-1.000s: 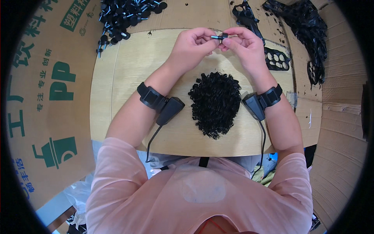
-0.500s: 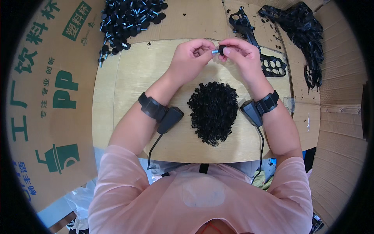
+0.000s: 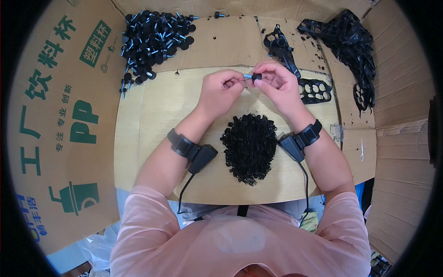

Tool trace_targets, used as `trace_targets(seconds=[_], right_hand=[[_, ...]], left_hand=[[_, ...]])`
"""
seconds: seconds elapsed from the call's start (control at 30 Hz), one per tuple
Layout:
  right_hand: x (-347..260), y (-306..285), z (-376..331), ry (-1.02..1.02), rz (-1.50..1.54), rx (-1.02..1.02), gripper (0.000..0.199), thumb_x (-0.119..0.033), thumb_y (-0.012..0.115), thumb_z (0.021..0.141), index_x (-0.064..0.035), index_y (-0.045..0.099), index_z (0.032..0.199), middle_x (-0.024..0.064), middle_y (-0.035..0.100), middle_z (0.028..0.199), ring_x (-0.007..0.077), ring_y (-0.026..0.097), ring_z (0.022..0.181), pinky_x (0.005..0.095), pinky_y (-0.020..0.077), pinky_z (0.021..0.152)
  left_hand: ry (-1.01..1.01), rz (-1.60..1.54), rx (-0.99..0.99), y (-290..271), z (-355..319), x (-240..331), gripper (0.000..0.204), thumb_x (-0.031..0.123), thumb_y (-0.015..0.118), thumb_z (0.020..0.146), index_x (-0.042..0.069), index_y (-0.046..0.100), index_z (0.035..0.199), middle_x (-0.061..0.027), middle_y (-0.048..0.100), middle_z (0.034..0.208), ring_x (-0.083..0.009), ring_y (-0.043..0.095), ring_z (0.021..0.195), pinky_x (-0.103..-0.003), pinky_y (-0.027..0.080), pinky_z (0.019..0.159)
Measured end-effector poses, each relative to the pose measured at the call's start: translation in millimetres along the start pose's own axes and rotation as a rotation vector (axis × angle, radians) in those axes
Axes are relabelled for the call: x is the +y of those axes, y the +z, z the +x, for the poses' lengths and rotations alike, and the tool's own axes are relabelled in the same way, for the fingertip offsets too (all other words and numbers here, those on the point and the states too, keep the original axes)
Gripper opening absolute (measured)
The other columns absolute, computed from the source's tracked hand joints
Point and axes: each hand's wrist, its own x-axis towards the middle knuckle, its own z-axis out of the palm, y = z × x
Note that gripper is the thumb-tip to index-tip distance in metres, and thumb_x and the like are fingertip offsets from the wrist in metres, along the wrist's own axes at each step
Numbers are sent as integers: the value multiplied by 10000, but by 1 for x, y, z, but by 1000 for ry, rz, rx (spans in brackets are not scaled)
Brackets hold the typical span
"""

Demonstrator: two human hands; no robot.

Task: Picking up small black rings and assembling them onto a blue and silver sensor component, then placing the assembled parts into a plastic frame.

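A black-headed screw (image 3: 256, 76) with a short bluish metal shank lies sideways between my fingertips above the far part of the board. My right hand (image 3: 280, 87) pinches its round black head between thumb and fingers. At the shank's end, my left hand (image 3: 222, 91) has thumb and fingertips pressed together; something thin and small seems to stick out there, too fine to name. Nearer to me, between my forearms, lies a heap of small curly black pieces (image 3: 250, 148).
Many similar screws form a pile (image 3: 157, 44) at the far left; a single screw (image 3: 219, 15) lies apart. Right of my hands are a black holed sheet (image 3: 315, 91), another torn strip (image 3: 280, 48) and crumpled black scrap (image 3: 346, 44). Cardboard walls (image 3: 60, 124) flank the wooden board (image 3: 161, 106).
The whole view has shifted, so the scene sits lower and the lone far screw now shows. Both hands stay together at the screw, whose shank still points to the left hand.
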Motion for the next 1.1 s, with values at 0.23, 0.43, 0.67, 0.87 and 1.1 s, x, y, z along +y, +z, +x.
trace_targets(seconds=[0.23, 0.43, 0.67, 0.87, 1.1], right_hand=[[0, -10, 7, -219, -522, 71, 195, 82, 618, 782, 8, 589, 960, 25, 552, 933, 84, 526, 815, 217, 436, 714], [-5, -13, 2, -77, -59, -51, 155, 56, 628, 760, -12, 606, 897, 6, 532, 912, 78, 501, 808, 207, 408, 713], [-10, -5, 4, -120, -124, 160, 159, 76, 635, 784, -7, 632, 921, -6, 571, 897, 60, 538, 808, 198, 437, 718], [-31, -7, -4, 272, -207, -105, 140, 27, 667, 798, 5, 640, 934, -12, 609, 817, 41, 550, 713, 196, 448, 646], [-62, 10, -31, -83, -259, 213, 198, 37, 659, 807, -12, 639, 999, -5, 616, 797, 48, 560, 711, 187, 458, 643]], left_hand=[[-95, -93, 95, -4, 5, 4, 75, 21, 606, 818, -4, 668, 851, 21, 606, 722, -35, 505, 630, -183, 396, 579], [-148, -83, 173, -9, 6, 0, 76, 38, 640, 808, -27, 671, 830, 14, 605, 709, -38, 505, 631, -192, 409, 573], [-207, -192, 373, -14, 11, 0, 85, 50, 626, 824, -24, 664, 838, 14, 595, 698, -37, 493, 620, -198, 390, 554], [-190, -241, 487, -17, 12, 2, 83, 56, 634, 829, -20, 664, 845, 26, 580, 689, -33, 480, 615, -199, 383, 550], [-78, -123, 375, -14, 10, -16, 129, 103, 646, 835, -15, 680, 872, -12, 628, 710, -63, 532, 632, -218, 430, 588]])
